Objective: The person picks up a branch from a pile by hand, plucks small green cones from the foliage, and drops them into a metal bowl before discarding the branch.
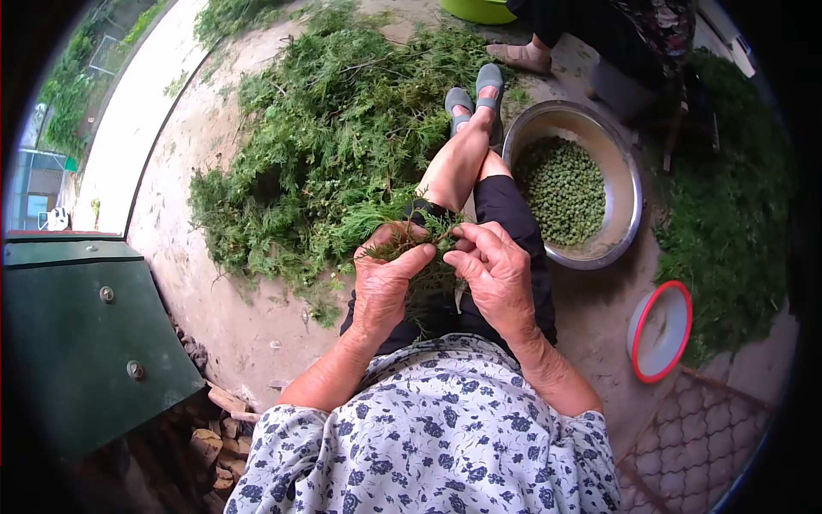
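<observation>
In the head view, my left hand (387, 274) is closed around a leafy evergreen sprig (368, 224), its flat green fronds poking out past the fingers. My right hand (492, 270) pinches at the sprig's right end, thumb and forefinger at a small green cone (444, 243). Both hands are over my lap, close together. To the right of my legs stands a wide metal basin (622, 201) with a heap of small green cones (561, 190) inside. A big pile of cut evergreen branches (317, 128) lies on the ground to the left of my feet.
Another person (616, 43) sits at the upper right, near a lime-green basin (479, 8). More green foliage (728, 206) covers the right side. A red-rimmed white bowl (632, 334) leans there. At left are a dark green metal box (86, 343) and split firewood (224, 450).
</observation>
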Available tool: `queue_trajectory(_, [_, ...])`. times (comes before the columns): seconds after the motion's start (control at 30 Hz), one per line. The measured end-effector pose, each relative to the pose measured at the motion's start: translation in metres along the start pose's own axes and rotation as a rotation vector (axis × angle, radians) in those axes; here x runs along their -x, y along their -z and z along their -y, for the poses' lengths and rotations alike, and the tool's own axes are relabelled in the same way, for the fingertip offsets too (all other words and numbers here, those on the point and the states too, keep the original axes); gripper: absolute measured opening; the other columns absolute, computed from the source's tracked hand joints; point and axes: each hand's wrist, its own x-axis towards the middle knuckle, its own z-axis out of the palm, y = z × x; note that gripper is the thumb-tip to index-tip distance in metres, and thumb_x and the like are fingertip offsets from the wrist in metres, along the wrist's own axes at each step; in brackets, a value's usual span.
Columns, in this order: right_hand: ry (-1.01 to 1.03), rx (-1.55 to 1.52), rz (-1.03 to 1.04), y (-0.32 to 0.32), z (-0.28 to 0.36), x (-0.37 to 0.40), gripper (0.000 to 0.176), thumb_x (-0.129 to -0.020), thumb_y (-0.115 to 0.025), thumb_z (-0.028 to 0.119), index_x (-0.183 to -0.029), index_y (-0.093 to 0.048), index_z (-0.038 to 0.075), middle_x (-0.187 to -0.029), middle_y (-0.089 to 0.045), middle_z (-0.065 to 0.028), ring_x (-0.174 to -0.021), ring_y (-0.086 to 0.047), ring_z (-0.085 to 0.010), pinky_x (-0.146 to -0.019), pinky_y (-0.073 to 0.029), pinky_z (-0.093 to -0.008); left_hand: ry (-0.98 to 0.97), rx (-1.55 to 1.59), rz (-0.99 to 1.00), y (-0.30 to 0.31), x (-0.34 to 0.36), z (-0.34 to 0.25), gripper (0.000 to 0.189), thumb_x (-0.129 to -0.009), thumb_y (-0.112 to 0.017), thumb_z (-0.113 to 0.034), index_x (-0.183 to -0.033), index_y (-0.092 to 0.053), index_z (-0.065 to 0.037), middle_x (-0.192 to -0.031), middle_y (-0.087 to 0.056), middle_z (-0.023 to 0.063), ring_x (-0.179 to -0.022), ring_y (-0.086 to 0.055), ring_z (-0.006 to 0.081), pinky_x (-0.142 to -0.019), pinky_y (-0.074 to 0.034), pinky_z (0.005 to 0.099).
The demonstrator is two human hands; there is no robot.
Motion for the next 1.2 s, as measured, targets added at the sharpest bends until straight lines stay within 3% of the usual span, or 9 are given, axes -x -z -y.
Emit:
queue_trajectory(0.17, [-0.036,-0.075,-0.008,-0.004,-0.009,-0.002,0.018,-0.073,-0.068,0.004,-0.089,-0.063,-0.001,-0.078,-0.058,-0.0093,-0.066,-0.058,-0.0181,-0.06,-0.047,-0.0276,-0.015,-0.046,0.021,-0.002,0.002,0.0,0.014,-0.073,-0.063,0.005,-0.085,-0.059,0.0,-0.08,-0.061,0.0021,-0.071,-0.057,0.0084,-0.066,-0.048,0.0222])
queue_trajectory(0.37, [-0.313,-0.185,0.102,-0.007,-0.002,0.0,0.015,-0.074,-0.066,0.002,-0.088,-0.062,-0.001,-0.077,-0.057,-0.0094,-0.064,-0.057,-0.0189,-0.057,-0.047,-0.0284,-0.099,-0.1,-0.023,0.002,-0.002,0.008,0.013,-0.073,-0.061,0.006,-0.083,-0.06,-0.002,-0.079,-0.06,0.0001,-0.07,-0.055,0.0073,-0.064,-0.046,0.021])
queue_trajectory(0.47, [0.231,0.252,-0.169,-0.015,0.004,0.006,0.018,-0.074,-0.066,0.0,-0.09,-0.059,0.002,-0.08,-0.056,-0.0087,-0.063,-0.056,-0.0207,-0.058,-0.048,-0.0315,-0.131,-0.126,-0.063,0.001,-0.003,0.008,0.015,-0.072,-0.06,0.007,-0.083,-0.059,-0.004,-0.078,-0.059,-0.0003,-0.069,-0.054,0.0074,-0.064,-0.045,0.0217])
queue_trajectory(0.57, [0.287,0.278,-0.304,0.0,0.016,0.0,0.017,-0.073,-0.066,-0.001,-0.089,-0.059,0.002,-0.08,-0.056,-0.0083,-0.064,-0.057,-0.0195,-0.059,-0.048,-0.0296,-0.031,0.073,-0.215,-0.007,-0.003,-0.014,0.017,-0.073,-0.061,0.006,-0.083,-0.056,-0.006,-0.079,-0.059,0.001,-0.069,-0.055,0.0103,-0.064,-0.046,0.0242])
queue_trajectory(0.67, [0.121,0.149,-0.483,0.036,-0.001,-0.012,0.016,-0.077,-0.064,-0.001,-0.092,-0.06,0.002,-0.086,-0.056,-0.0044,-0.066,-0.054,-0.0114,-0.059,-0.046,-0.0242,-0.072,0.156,-0.254,0.001,-0.009,-0.02,0.017,-0.073,-0.064,0.004,-0.086,-0.056,-0.005,-0.082,-0.059,0.0025,-0.07,-0.057,0.0119,-0.063,-0.048,0.0256])
queue_trajectory(0.87, [0.052,0.654,-0.709,0.119,-0.053,-0.021,0.029,-0.08,-0.058,-0.003,-0.108,-0.056,0.001,-0.099,-0.054,-0.0062,-0.08,-0.055,-0.0152,-0.071,-0.046,-0.027,0.028,0.316,-0.282,0.011,-0.021,-0.019,0.013,-0.08,-0.063,-0.004,-0.087,-0.056,-0.011,-0.079,-0.058,-0.0017,-0.072,-0.056,0.0104,-0.061,-0.044,0.0242])
queue_trajectory(1.0, [-0.196,0.077,-0.404,0.099,-0.046,-0.01,0.021,-0.085,-0.055,0.007,-0.104,-0.059,-0.001,-0.093,-0.061,-0.007,-0.085,-0.055,-0.0133,-0.075,-0.044,-0.0257,0.052,0.323,-0.315,0.008,-0.024,-0.01,0.012,-0.08,-0.064,-0.005,-0.087,-0.055,-0.011,-0.081,-0.058,-0.001,-0.073,-0.056,0.0111,-0.059,-0.044,0.0251])
queue_trajectory(1.13, [-0.116,-0.015,0.217,0.039,-0.025,-0.006,0.029,-0.083,-0.063,0.021,-0.099,-0.06,-0.003,-0.086,-0.061,-0.0107,-0.079,-0.059,-0.0165,-0.072,-0.045,-0.0267,0.077,0.317,-0.31,0.001,-0.022,-0.01,0.011,-0.081,-0.064,-0.006,-0.086,-0.055,-0.012,-0.084,-0.057,-0.0004,-0.075,-0.055,0.0117,-0.06,-0.044,0.0254])
queue_trajectory(1.2, [-0.098,-0.028,0.282,0.017,-0.021,-0.004,0.033,-0.082,-0.063,0.025,-0.101,-0.059,-0.002,-0.087,-0.061,-0.0108,-0.077,-0.06,-0.0161,-0.071,-0.046,-0.027,0.059,0.33,-0.316,0.0,-0.023,-0.009,0.011,-0.081,-0.064,-0.007,-0.086,-0.055,-0.012,-0.084,-0.057,-0.0002,-0.074,-0.055,0.0117,-0.06,-0.044,0.0253])
